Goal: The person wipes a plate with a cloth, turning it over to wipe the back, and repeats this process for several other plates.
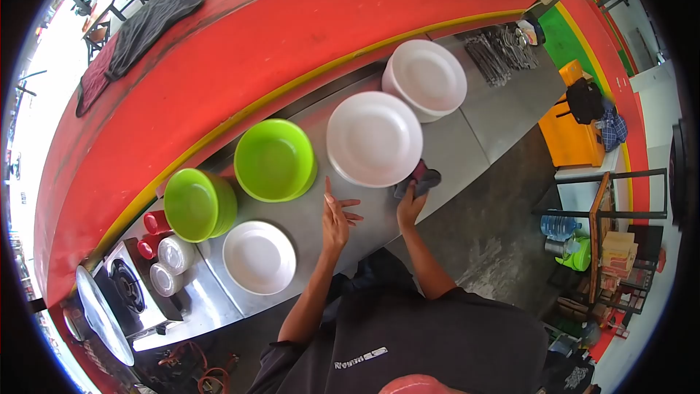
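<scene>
My left hand is over the steel counter with its fingers apart and nothing in it. It is between a stack of green bowls and a stack of white plates. In my right hand is a bunched dark cloth, close to the lower right rim of those plates. A second white stack stands behind, further right. Left of my left hand, a white plate lies near the counter's front edge, with another stack of green bowls beyond it.
Forks and spoons lie at the counter's far right end. White-lidded containers, red containers and a gas burner are at the left end. A red wall runs behind the counter. Shelves stand to the right.
</scene>
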A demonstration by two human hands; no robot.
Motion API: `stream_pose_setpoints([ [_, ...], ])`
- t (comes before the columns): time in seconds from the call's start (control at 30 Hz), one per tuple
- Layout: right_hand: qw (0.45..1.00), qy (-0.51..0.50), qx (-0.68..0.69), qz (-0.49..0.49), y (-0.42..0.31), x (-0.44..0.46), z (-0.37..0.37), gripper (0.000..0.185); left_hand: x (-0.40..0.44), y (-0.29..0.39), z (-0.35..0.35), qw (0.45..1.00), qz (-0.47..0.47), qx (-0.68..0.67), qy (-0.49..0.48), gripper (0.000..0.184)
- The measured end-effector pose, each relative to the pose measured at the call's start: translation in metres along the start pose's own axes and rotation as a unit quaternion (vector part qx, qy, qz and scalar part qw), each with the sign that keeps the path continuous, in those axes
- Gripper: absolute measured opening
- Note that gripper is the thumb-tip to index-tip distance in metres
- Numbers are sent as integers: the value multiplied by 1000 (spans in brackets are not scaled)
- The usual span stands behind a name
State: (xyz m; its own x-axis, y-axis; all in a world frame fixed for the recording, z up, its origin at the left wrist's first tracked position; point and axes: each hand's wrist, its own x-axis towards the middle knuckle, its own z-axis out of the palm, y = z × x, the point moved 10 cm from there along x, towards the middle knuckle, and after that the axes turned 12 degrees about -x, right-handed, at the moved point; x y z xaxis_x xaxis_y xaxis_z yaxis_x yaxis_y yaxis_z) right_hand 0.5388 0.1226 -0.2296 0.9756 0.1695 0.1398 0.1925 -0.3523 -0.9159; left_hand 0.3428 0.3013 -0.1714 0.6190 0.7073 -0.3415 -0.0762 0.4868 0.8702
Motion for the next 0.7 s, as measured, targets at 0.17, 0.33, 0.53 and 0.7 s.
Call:
stream_pose_setpoints([
  [0.17, 968, -112, -176, -141, -45, -115, 37, 41, -79, 21, -101, 983, 118, 135, 43, 62],
  [0.33, 988, -138, -42, -63, -58, -209, 89, 52, -149, 64, -233, 858, 238, 423, 167, 59],
  [0.53, 972, -230, 36, 35, -67, -267, 138, 61, -173, 16, -351, 875, 146, 368, 278, 89],
  [0.7, 951, -295, -47, -85, -102, -292, 150, 50, -170, -13, -375, 915, 123, 294, 248, 80],
])
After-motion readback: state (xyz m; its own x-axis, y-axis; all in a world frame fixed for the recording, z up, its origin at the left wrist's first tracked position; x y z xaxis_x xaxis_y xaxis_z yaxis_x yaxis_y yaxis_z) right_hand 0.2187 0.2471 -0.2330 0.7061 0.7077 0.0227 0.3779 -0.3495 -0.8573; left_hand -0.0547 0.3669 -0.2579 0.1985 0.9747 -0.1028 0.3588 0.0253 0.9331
